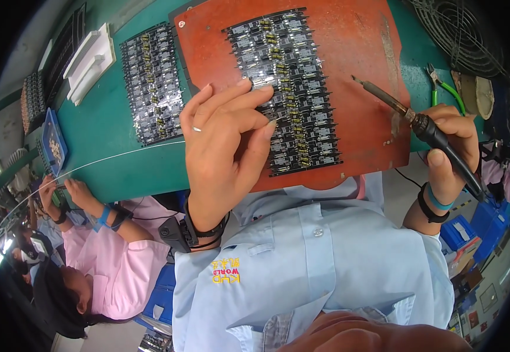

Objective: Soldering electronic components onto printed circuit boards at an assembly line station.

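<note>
My left hand [225, 138] is over the near left part of a panel of small black circuit boards [310, 64] with yellow and silver parts. Its thumb and forefinger pinch the end of a thin solder wire [126, 154], which trails off to the left. The other fingers rest on or just above the boards. Off the panel's right side, my right hand [454, 144] grips a soldering iron [434, 134] by its black handle. The iron's tip points up and left above the reddish-orange mat [366, 135], apart from the boards.
A second board panel [149, 88] lies left on the green table [99, 170]. Beyond it are white strips [88, 73] and a blue tray [53, 141]. Green-handled cutters [442, 88] and a round fan guard [463, 35] sit right. A co-worker in pink [123, 276] works at left.
</note>
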`<state>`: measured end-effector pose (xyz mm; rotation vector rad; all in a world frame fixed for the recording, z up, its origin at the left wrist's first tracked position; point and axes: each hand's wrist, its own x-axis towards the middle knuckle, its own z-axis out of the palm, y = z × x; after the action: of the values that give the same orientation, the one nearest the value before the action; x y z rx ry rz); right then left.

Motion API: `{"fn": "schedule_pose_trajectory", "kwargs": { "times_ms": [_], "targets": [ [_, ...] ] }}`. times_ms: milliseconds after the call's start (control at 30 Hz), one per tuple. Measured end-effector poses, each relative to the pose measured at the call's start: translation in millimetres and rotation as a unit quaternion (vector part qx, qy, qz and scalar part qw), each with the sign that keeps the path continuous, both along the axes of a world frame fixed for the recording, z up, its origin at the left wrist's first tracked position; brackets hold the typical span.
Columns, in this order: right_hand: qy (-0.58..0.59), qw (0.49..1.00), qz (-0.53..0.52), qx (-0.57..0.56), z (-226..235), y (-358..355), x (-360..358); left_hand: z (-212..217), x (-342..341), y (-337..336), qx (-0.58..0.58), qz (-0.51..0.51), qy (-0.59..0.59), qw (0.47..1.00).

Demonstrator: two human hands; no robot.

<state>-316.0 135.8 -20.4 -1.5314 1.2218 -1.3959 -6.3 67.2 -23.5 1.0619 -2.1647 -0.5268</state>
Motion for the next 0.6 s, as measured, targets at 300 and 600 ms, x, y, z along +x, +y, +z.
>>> {"fn": "schedule_pose_trajectory", "kwargs": {
  "times_ms": [300, 600],
  "targets": [
    [0.012, 0.991, -0.135, -0.006, -10.0, 42.8, -46.6, -0.5, 2.7, 0.3, 0.012, 0.003, 0.018, 1.0],
    [-0.017, 0.97, -0.242, -0.034, -11.2, 79.8, -72.7, 4.4, -7.2, -32.0, -0.014, 0.061, 0.037, 0.997]
  ]
}}
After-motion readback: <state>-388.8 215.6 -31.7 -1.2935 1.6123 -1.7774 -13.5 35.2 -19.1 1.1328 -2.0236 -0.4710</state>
